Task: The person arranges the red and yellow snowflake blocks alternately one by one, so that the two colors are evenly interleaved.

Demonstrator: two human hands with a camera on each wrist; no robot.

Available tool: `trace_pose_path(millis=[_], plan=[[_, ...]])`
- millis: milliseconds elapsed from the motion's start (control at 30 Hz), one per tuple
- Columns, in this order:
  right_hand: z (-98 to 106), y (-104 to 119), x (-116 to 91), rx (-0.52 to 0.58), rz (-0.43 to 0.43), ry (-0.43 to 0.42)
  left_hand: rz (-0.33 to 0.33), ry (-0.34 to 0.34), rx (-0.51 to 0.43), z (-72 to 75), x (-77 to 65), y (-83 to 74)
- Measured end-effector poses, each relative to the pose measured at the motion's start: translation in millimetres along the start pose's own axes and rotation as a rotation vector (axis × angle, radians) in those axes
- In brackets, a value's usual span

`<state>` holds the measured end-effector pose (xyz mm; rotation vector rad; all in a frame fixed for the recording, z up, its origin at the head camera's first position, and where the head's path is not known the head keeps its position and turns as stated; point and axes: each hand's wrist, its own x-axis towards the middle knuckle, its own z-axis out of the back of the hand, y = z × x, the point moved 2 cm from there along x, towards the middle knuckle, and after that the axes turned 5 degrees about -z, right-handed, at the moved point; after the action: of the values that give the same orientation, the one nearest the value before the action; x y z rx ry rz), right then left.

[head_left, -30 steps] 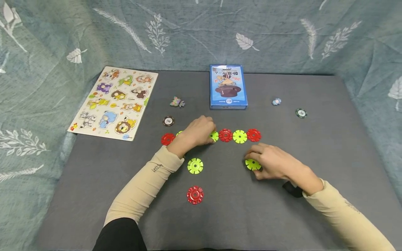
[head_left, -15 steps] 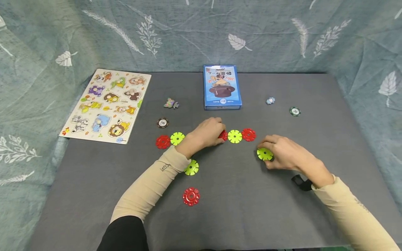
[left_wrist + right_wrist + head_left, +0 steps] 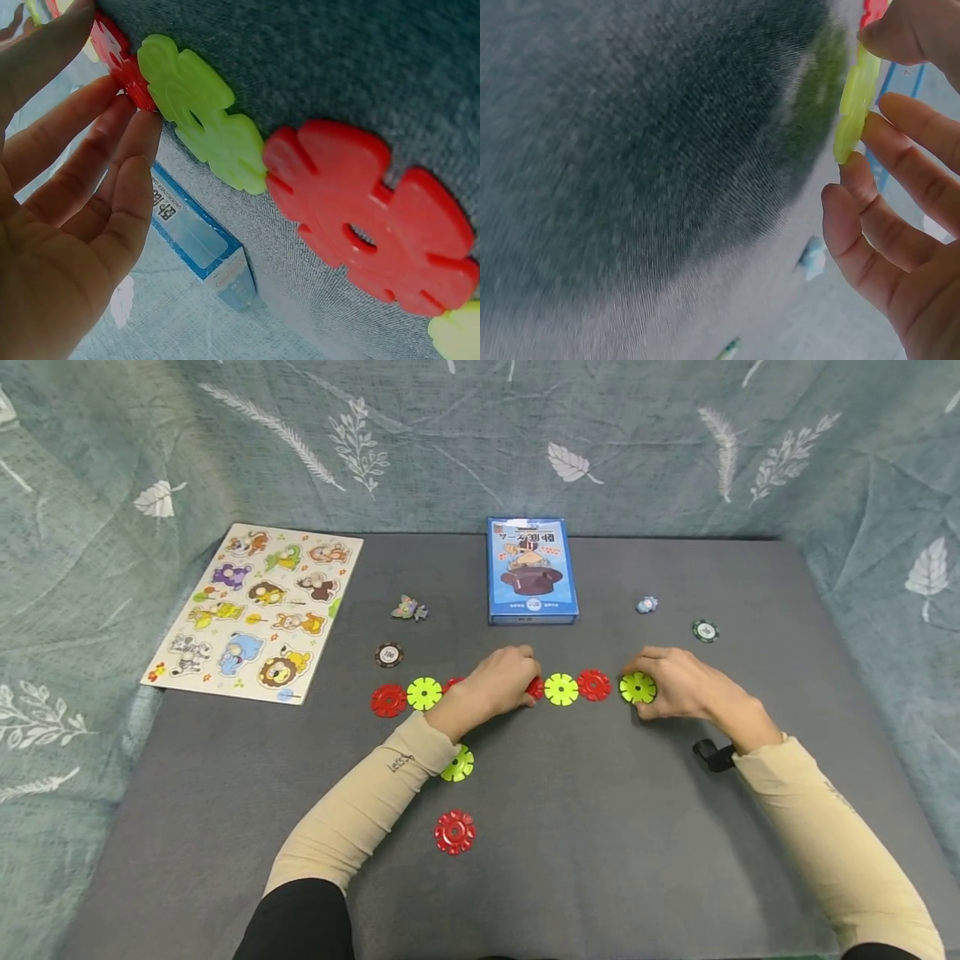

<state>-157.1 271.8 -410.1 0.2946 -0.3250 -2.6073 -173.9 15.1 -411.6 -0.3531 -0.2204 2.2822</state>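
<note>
My left hand (image 3: 489, 685) holds a red slotted building disc (image 3: 535, 687) between thumb and fingers, in the middle of a row of red and yellow-green discs. In the left wrist view, fingertips meet that disc's edge, and a yellow-green disc (image 3: 199, 112) and another red disc (image 3: 367, 221) run on from it. My right hand (image 3: 681, 683) pinches a yellow-green disc (image 3: 638, 687) by its edge, just right of the row's red end disc (image 3: 594, 685). The right wrist view shows this disc (image 3: 857, 105) edge-on, close over the cloth. My left hand and forearm cover part of the row.
Nearer me lie a yellow-green disc (image 3: 458, 765), partly behind the left sleeve, and a red disc (image 3: 454, 832). Behind the row stand a blue game box (image 3: 532, 572), a butterfly piece (image 3: 408, 607), poker chips (image 3: 389, 654) and a small blue figure (image 3: 647, 604). An animal puzzle board (image 3: 255, 610) lies left.
My right hand has carried the yellow-green disc away from me and rightward to the row's right end. My left hand has shifted right along the row, from a yellow-green disc to the red one.
</note>
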Motion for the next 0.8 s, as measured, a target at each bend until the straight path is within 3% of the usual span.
trace_pose_path(millis=[800], plan=[[-3.9,-2.4,19.4,0.011,-0.021,0.07,0.003,-0.006,-0.007,0.4,-1.4,1.9]])
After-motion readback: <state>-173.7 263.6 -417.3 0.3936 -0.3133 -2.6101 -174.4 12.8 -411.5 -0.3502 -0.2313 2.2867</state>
